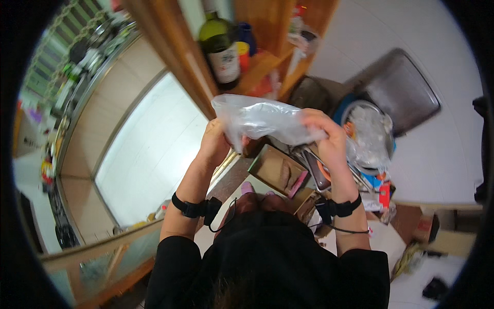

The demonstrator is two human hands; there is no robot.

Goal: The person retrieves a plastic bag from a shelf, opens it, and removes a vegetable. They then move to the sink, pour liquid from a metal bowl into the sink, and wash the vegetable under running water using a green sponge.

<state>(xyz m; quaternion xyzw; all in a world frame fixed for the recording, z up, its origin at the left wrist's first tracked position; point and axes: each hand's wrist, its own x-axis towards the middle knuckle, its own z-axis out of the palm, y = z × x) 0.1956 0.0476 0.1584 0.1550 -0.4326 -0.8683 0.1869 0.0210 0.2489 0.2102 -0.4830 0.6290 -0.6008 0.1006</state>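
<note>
A clear plastic bag (266, 117) stretches between my two hands in front of my chest. My left hand (215, 140) grips its left end, the fingertips partly hidden behind the plastic. At the other end my right hand (328, 131) pinches the bag from above, a little blurred. Whether anything lies inside the bag I cannot tell. Behind it stands a green glass bottle (222, 50) with a white label that bears writing, on a wooden shelf (258, 71). Below the bag an open cardboard box (276, 168) sits on the floor.
A pot (368, 135) covered with clear plastic stands to the right, beside a brown rectangular stool or chair seat (389, 92). On the left a wooden door frame (173, 50) borders an opening, with a counter full of kitchenware (83, 77) beyond. My feet in pink footwear (247, 188) are below.
</note>
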